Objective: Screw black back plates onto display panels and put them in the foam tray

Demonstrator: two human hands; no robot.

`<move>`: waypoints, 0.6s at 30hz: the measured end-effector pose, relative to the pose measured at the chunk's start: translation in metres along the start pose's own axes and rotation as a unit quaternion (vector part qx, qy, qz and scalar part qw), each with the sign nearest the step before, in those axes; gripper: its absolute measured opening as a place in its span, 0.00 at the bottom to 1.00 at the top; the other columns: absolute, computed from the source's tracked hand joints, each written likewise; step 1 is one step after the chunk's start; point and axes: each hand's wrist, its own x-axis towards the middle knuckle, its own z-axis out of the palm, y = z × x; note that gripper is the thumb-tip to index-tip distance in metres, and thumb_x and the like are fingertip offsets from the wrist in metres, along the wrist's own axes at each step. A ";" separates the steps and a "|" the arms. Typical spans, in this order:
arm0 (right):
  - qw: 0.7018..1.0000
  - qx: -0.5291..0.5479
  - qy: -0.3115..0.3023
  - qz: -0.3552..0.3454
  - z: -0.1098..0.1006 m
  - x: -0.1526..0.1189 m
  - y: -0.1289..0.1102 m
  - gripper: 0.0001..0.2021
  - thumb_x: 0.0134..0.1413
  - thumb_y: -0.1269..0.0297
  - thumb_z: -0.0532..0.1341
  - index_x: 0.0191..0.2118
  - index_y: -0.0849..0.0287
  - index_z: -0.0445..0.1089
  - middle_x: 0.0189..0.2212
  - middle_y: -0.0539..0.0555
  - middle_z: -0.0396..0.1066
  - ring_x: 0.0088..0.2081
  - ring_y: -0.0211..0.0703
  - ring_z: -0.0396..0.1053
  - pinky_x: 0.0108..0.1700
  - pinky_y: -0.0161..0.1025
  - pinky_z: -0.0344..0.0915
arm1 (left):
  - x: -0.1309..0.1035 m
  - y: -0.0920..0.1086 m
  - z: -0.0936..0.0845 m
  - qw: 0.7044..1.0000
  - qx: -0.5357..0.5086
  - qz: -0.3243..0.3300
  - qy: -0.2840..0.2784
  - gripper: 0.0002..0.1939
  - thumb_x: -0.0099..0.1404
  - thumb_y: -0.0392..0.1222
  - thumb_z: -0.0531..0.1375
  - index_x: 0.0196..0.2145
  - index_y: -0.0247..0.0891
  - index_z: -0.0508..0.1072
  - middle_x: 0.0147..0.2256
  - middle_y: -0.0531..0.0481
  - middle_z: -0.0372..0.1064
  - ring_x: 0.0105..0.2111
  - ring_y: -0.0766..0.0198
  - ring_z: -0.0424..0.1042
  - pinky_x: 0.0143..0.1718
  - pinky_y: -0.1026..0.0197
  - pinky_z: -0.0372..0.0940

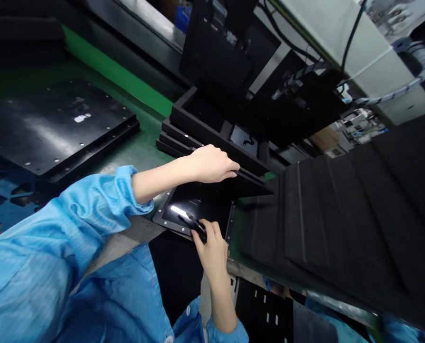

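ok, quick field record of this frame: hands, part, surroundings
left hand: palm down on edge of stacked black trays, fingers curled over the rim
right hand: fingers on near rim of black framed panel
panel: flat on green bench, glossy, holes along its rim
left of it: black plate
right of it: black ribbed foam

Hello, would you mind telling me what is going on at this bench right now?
A person in a blue smock is working at a green-topped bench. The left hand rests palm-down on the edge of a stack of black trays. The right hand pinches the near edge of a glossy black panel with screw holes around its rim, lying flat in front of the stack. A larger black plate lies to the left, and dark foam sheets to the right.
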 end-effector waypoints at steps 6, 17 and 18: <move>0.961 -0.156 0.044 -0.223 -0.020 0.035 0.024 0.19 0.73 0.47 0.64 0.55 0.57 0.77 0.44 0.54 0.79 0.32 0.40 0.77 0.33 0.39 0.66 | 0.006 -0.004 -0.005 1.000 -0.018 0.014 -0.002 0.21 0.81 0.54 0.51 0.59 0.48 0.79 0.43 0.44 0.83 0.42 0.46 0.83 0.40 0.55 0.68; 0.899 -0.250 0.198 -0.301 -0.061 0.054 0.008 0.12 0.74 0.76 0.59 0.54 0.62 0.78 0.42 0.55 0.85 0.33 0.41 0.76 0.35 0.44 0.60 | 0.021 -0.014 -0.010 0.996 -0.081 0.008 -0.021 0.19 0.80 0.53 0.54 0.56 0.49 0.80 0.50 0.45 0.83 0.48 0.47 0.83 0.48 0.52 0.72; 0.901 -0.252 0.190 -0.296 -0.069 0.054 0.005 0.13 0.74 0.76 0.57 0.52 0.62 0.79 0.41 0.53 0.84 0.32 0.41 0.76 0.35 0.45 0.60 | 0.022 -0.012 -0.011 0.996 -0.085 0.001 -0.021 0.18 0.79 0.52 0.54 0.55 0.49 0.81 0.50 0.44 0.83 0.49 0.47 0.83 0.49 0.51 0.72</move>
